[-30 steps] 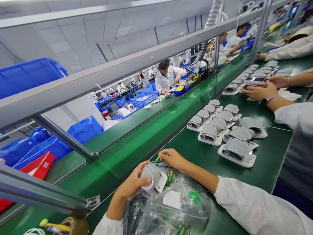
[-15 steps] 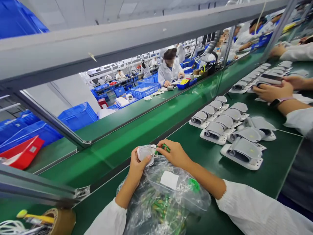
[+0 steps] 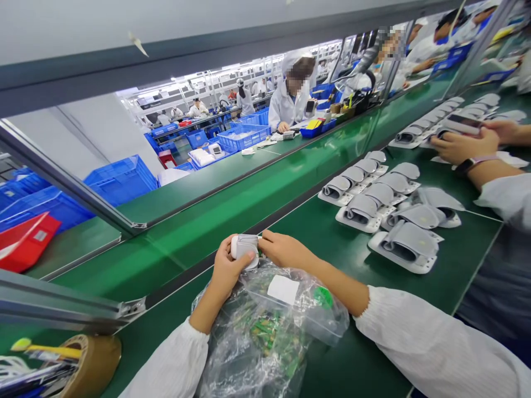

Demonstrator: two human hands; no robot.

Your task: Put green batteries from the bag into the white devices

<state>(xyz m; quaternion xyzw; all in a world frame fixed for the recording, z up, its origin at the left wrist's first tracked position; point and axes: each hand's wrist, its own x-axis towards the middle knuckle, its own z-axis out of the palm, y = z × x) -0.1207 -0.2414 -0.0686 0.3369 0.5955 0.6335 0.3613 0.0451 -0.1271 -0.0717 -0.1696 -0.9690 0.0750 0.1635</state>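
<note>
My left hand (image 3: 225, 271) is closed round a white plastic housing with a grey wrist cuff (image 3: 246, 246), thumb lying across the cuff. At the housing's right end, my right hand (image 3: 287, 250) has its fingers pinched together. A sliver of a small green circuit board (image 3: 260, 252) shows by those fingertips; most of it is hidden by the hand and the housing. Below both hands lies a clear plastic bag (image 3: 232, 354) bearing a white label (image 3: 283, 289). Several green boards (image 3: 265, 334) show through its film.
Rows of similar cuffed housings (image 3: 409, 246) stand on the green table to the right. Beyond them a co-worker's hands (image 3: 467, 146) hold a device. A tape roll (image 3: 102, 362) with pens inside sits at lower left. A metal frame post (image 3: 74, 179) rises at left.
My right fingers have moved in against the housing's end, hiding most of the green board seen between them before. The left hand still holds the housing, and the camera view has shifted slightly.
</note>
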